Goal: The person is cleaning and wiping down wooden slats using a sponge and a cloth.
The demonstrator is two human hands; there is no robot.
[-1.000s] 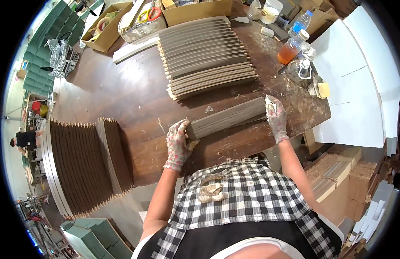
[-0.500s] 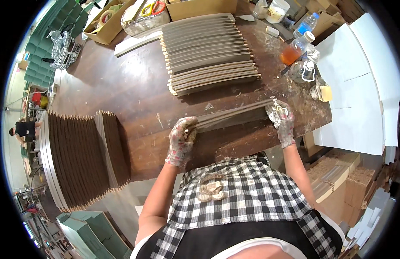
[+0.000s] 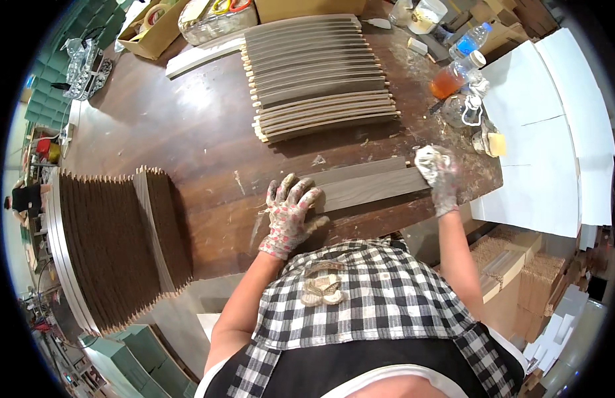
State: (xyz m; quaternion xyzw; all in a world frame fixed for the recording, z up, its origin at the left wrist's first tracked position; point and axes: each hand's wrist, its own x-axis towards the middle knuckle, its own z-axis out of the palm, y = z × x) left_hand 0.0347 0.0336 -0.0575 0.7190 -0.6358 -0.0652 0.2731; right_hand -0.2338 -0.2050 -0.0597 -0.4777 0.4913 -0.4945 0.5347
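Note:
Two grey-brown wood-grain slats lie flat on the table near its front edge, the front slat (image 3: 377,191) overlapping the rear slat (image 3: 360,170). At their left end rests my left hand (image 3: 289,215) in a patterned, stained glove, its fingers spread and open, the tips touching the slats. My right hand (image 3: 445,186), gloved too, is closed on a crumpled white rag (image 3: 432,162) at the right end of the front slat. Beyond them lies a stack of similar slats (image 3: 317,66), in rows with pale pegs at their ends.
On the brown table (image 3: 214,152), more slats (image 3: 108,245) stand packed at the left. Along the right edge are a bottle of amber liquid (image 3: 453,76), a blue-labelled water bottle (image 3: 471,41) and a yellow sponge (image 3: 497,144). A cardboard box (image 3: 151,33) sits at the far left.
The slats, held up on edge between both hands before, now lie flat on the table. My left hand has let go and spread its fingers; my right hand keeps the rag.

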